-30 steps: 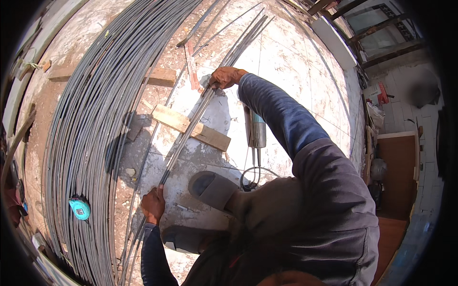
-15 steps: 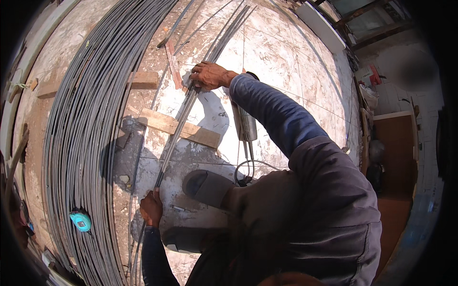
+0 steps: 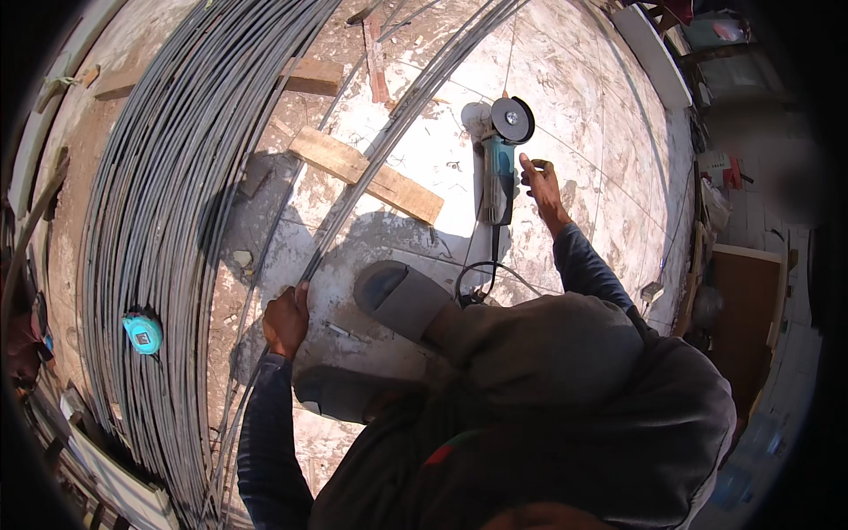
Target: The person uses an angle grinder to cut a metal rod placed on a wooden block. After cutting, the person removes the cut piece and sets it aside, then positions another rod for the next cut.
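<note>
My left hand (image 3: 285, 323) grips a thin bundle of grey steel rods (image 3: 389, 141), which lies across a short wooden board (image 3: 405, 196). My right hand (image 3: 539, 181) is open just right of an angle grinder (image 3: 499, 177), its fingers slightly curled and apart, close to the tool's teal body. The grinder lies on the pale floor, disc toward the top of the view, its cord looping toward my knee. My sandalled foot (image 3: 397, 296) is between the rods and the cord.
A large bundle of long rods (image 3: 168, 212) fills the left side, with a turquoise tape measure (image 3: 141, 334) on it and timber (image 3: 314, 78) beneath. At the right edge are a white panel (image 3: 651, 55), wooden boards (image 3: 738, 309) and assorted clutter.
My right hand has let go of the rods and moved right and down beside the grinder, which now shows fully. My left hand still grips the rods.
</note>
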Demonstrator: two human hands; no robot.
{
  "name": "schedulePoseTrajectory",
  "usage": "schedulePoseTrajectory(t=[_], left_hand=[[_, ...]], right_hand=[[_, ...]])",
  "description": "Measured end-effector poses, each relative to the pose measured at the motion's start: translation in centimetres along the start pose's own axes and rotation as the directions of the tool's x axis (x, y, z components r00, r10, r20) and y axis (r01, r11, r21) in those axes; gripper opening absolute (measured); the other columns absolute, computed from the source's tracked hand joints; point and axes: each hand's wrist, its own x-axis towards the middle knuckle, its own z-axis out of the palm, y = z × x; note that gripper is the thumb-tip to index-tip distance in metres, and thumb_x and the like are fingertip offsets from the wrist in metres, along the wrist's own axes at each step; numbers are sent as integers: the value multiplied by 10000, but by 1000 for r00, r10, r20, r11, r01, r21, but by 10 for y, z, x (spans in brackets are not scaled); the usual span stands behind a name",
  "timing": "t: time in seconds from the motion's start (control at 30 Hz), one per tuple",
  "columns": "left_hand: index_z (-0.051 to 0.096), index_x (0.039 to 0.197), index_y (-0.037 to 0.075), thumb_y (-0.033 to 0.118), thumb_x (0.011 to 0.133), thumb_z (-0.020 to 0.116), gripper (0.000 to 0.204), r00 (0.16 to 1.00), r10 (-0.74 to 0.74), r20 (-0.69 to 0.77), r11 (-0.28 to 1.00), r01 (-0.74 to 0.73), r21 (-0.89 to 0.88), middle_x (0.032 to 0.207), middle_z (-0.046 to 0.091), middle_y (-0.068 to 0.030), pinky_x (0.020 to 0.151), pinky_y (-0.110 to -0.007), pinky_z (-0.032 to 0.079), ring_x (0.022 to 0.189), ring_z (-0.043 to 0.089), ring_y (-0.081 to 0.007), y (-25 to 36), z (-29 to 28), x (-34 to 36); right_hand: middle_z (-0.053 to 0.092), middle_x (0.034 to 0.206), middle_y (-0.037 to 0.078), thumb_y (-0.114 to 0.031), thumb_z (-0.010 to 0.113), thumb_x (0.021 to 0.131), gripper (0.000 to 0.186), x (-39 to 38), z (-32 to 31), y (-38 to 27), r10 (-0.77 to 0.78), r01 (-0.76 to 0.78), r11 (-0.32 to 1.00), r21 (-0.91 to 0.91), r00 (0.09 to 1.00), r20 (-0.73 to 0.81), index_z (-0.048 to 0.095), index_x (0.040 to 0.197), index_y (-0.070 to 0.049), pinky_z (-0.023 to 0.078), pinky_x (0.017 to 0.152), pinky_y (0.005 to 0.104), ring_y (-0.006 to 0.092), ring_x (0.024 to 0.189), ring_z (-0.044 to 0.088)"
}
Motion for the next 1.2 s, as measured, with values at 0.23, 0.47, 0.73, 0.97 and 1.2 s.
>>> schedulePoseTrajectory(t=[0.23, 0.47, 0.73, 0.97, 1.2], left_hand=[[675, 853, 42, 486, 992, 468, 509, 1000, 1, -7, 1000, -1, -5, 728, 652, -267, 638, -542, 501, 722, 651, -458, -6, 5, 1], [679, 839, 43, 489, 989, 470, 516, 1000, 23, -15, 999, -24, -30, 737, 654, -264, 648, -532, 512, 728, 654, -453, -8, 4, 3], [675, 862, 24, 488, 998, 442, 537, 1000, -4, 30, 1000, 3, 15, 767, 662, -278, 663, -538, 517, 749, 656, -465, -5, 2, 0], [679, 874, 27, 489, 998, 436, 536, 1000, 11, 28, 1000, -11, 2, 793, 664, -281, 685, -538, 514, 776, 655, -462, -7, 6, 2], [689, 889, 46, 483, 996, 445, 512, 998, -41, 41, 999, 40, 26, 810, 672, -268, 707, -532, 513, 796, 656, -455, -4, 3, 4]], right_hand=[[650, 888, 115, -364, 793, 712, 596, 18, 33, 10, 14, -65, 993, 102, 898, 441, 602, 1090, 57, 520, 677, 340, 210, 761, 644], [635, 902, 102, -272, 668, 845, 432, 7, 27, -14, 224, -513, 792, 330, 748, 625, 534, 1174, -28, 558, 660, 375, 237, 715, 649], [651, 873, 177, -548, 474, 879, 662, -33, 28, -96, -93, -328, 694, 641, 842, 531, 535, 1193, 32, 567, 619, 376, 262, 715, 668], [615, 982, 203, -302, 690, 743, 595, -23, 29, -138, -399, -476, 482, 736, 628, 668, 523, 1212, 23, 599, 718, 410, 291, 814, 670], [650, 1034, 221, -410, 617, 890, 575, -55, 74, -113, -282, -510, 617, 600, 568, 773, 504, 1257, 18, 608, 694, 412, 285, 847, 689]])
